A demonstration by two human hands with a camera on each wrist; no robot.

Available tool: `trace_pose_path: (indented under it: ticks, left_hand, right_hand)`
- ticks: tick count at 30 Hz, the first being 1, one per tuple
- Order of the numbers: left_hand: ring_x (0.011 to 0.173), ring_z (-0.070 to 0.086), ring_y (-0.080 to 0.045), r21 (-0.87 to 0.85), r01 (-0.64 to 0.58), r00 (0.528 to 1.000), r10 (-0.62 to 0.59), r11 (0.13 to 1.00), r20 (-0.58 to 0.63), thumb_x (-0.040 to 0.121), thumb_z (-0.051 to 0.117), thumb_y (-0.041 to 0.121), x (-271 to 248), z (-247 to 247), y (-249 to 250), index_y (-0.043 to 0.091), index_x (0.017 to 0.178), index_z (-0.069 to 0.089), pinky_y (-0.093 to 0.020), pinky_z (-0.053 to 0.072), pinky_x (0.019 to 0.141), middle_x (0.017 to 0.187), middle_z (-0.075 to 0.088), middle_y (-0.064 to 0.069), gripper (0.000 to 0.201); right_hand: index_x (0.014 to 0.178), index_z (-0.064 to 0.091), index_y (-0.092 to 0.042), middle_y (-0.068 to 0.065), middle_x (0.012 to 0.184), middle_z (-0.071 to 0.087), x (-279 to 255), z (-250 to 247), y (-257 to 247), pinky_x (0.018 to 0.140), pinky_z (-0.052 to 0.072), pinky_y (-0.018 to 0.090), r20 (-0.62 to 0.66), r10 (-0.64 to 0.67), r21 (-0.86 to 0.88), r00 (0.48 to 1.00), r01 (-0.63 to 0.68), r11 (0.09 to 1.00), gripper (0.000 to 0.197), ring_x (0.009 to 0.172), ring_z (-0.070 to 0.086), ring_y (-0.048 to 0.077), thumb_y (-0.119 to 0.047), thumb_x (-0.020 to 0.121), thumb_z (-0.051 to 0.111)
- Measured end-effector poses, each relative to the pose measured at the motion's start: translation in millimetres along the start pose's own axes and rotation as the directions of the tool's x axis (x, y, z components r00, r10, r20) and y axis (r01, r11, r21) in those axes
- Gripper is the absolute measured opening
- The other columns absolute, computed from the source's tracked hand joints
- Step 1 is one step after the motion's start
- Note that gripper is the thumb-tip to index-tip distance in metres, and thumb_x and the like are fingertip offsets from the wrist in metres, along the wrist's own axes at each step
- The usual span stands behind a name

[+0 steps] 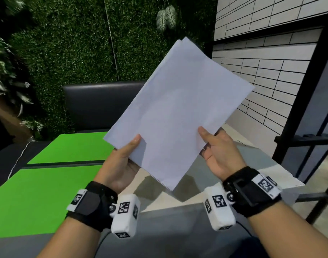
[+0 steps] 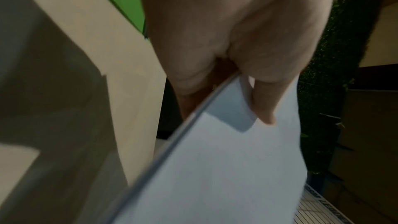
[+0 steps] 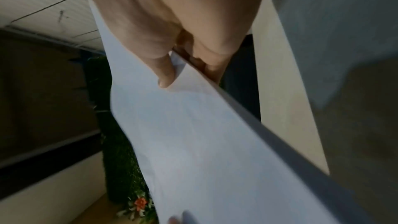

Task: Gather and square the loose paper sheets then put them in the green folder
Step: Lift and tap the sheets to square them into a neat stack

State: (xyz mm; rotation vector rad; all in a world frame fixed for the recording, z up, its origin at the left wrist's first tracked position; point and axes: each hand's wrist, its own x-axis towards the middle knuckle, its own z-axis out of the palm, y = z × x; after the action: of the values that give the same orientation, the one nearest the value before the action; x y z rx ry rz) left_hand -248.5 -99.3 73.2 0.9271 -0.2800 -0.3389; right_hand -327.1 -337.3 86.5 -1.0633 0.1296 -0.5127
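Both hands hold the sheet stack aloft; squaring under way, folder lies open beyond.

Left hand (image 1: 122, 162) pinches the paper sheets (image 1: 178, 112) at their lower-left edge, thumb on top, fingers behind; right hand (image 1: 218, 151) pinches the lower-right edge likewise. Stack is tilted, one corner pointing down above the table (image 1: 178, 220), touching nothing. Top corner shows sheets slightly offset. Judgement: loosen both pinches, turn a long edge level, tap it on the table, then tap a short edge. Green folder (image 1: 48, 192) lies open flat at the table's left side, well apart.
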Motion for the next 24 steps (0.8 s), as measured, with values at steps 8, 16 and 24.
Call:
trace_pose_path:
  ticks: [8, 16, 24]
  left_hand:
    - [0.114, 0.074, -0.021, 0.573, -0.134, 0.975, 0.004, 0.809, 0.222, 0.088, 0.084, 0.046, 17, -21, 54, 0.022, 0.146, 0.062, -0.037, 0.059, 0.092, 0.135, 0.077, -0.006, 0.066]
    - [0.113, 0.071, -0.004, 0.61, -0.381, 0.913, 0.387, 0.695, 0.129, 0.114, 0.056, 0.023, 45, 21, 37, 0.014, 0.132, 0.051, -0.031, 0.058, 0.097, 0.13, 0.07, -0.002, 0.021]
    - [0.121, 0.072, -0.01, 0.609, -0.319, 0.934, 0.348, 0.726, 0.074, 0.11, 0.06, 0.012, 30, 16, -3, 0.02, 0.138, 0.052, -0.037, 0.06, 0.101, 0.134, 0.072, 0.004, 0.03]
  right_hand:
    - [0.128, 0.068, -0.013, 0.008, 0.129, 0.078, 3, -5, -9, 0.114, 0.052, 0.053, 0.037, -0.178, -0.329, 0.983, 0.181, 0.927, 0.026, 0.123, 0.073, 0.027, -0.002, 0.107, 0.059]
    - [0.112, 0.067, -0.017, -0.015, 0.103, 0.079, 5, 20, -17, 0.092, 0.057, 0.026, 0.08, -0.356, -0.637, 0.931, 0.323, 0.7, 0.006, 0.098, 0.073, 0.001, -0.018, 0.107, 0.063]
    - [0.125, 0.053, -0.011, 0.002, 0.121, 0.068, 5, 15, 13, 0.102, 0.049, 0.036, 0.015, -0.294, -0.652, 0.956, 0.232, 0.722, 0.018, 0.116, 0.064, 0.024, -0.024, 0.112, 0.053]
